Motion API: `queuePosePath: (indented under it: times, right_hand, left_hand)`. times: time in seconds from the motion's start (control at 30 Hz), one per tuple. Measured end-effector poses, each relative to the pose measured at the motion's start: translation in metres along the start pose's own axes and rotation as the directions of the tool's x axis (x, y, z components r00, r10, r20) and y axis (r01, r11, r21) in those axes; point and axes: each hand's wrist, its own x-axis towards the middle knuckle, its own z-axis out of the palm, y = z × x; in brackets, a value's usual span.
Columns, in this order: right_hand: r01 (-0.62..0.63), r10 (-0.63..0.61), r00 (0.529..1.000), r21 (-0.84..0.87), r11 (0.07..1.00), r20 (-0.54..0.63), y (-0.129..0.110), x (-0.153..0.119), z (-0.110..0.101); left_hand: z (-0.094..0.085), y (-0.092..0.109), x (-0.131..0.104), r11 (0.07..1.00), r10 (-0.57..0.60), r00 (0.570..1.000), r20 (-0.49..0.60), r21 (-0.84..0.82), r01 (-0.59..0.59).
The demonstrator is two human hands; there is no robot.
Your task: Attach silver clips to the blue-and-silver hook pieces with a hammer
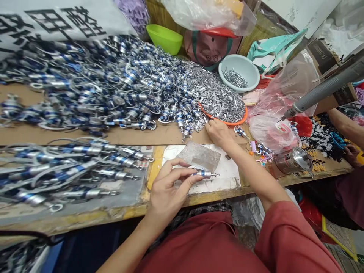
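Note:
My left hand (167, 185) pinches a small silver and blue metal assembly (205, 174) between thumb and fingers, its eyelet end pointing right. Under it lies a worn metal plate (200, 155) on a white board (233, 180). My right hand (218, 132) reaches to the near edge of a pile of small silver metal pieces (218, 94) partly ringed by an orange rim (238, 122). Its fingers are bent together; what they hold, if anything, is hidden. Beside that hand, to the left, lie more silver-blue assemblies (186, 129).
A large heap of assemblies (113, 83) fills the back left, with rows of them (71, 170) at the front left. A pale bowl (253, 77) of pins, a hanging screwdriver (318, 94) and a metal cup (292, 163) stand right. Another person's hand (352, 153) is far right.

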Motion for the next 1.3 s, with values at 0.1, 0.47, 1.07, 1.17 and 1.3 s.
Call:
queuePosePath:
  times: [0.1, 0.47, 1.07, 1.17, 1.3]
  right_hand:
    - [0.006, -0.006, 0.999, -0.008, 1.0, 0.033, -0.002, 0.003, -0.005]
    - [0.058, 0.251, 0.922, 0.746, 0.663, -0.294, -0.006, -0.056, -0.023]
    - [0.486, 0.048, 0.783, 0.659, 0.574, -0.62, -0.052, -0.128, -0.019]
    - [0.572, -0.141, 0.682, 0.403, 0.714, -0.718, -0.045, -0.133, -0.016]
    - [0.623, -0.267, 0.615, 0.249, 0.742, -0.742, -0.037, -0.133, -0.019]
  left_hand:
    - [0.001, 0.0, 0.002, 0.999, 0.043, 0.999, 0.011, 0.014, -0.044]
    - [0.003, 0.0, 0.001, 0.968, -0.06, 0.995, 0.083, -0.238, 0.078]
    - [-0.007, 0.018, 0.01, 0.915, -0.253, 0.96, 0.12, -0.293, 0.278]
    - [-0.009, 0.02, 0.013, 0.924, -0.247, 0.956, 0.159, -0.257, 0.282]
    - [-0.013, 0.024, 0.018, 0.977, -0.138, 0.965, 0.224, -0.128, 0.17]
